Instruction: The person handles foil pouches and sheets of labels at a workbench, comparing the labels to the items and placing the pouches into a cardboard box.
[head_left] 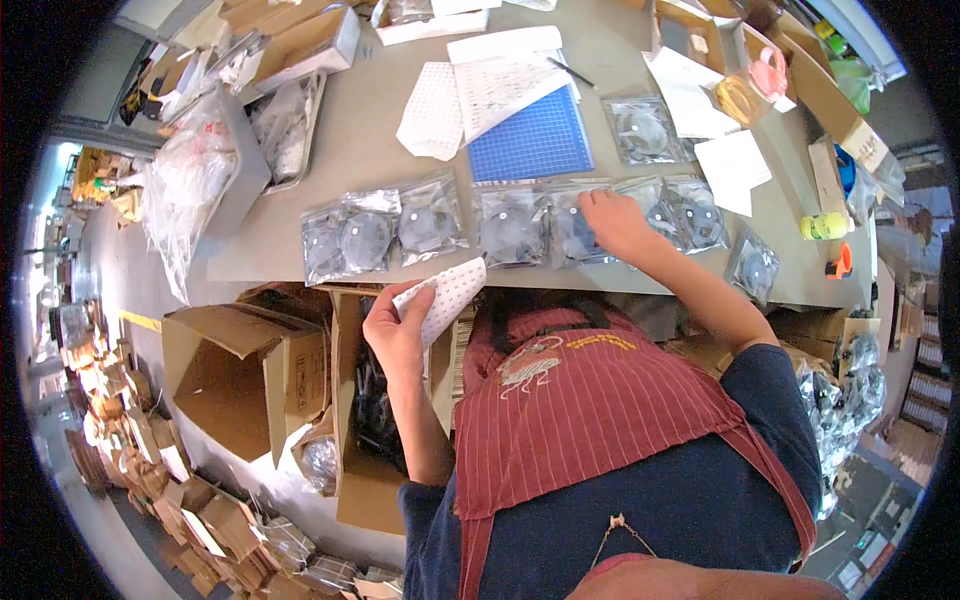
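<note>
The left hand [395, 330] grips a white dotted paper sheet [450, 292]; the right hand [612, 222] lies open, pressing a clear plastic bagged grey disc [572, 228] on the grey desk [380, 150].

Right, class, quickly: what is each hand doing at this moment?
Left hand: closed on a white dotted paper sheet.
Right hand: open, pressing flat on a clear plastic bag with a dark round part.
</note>
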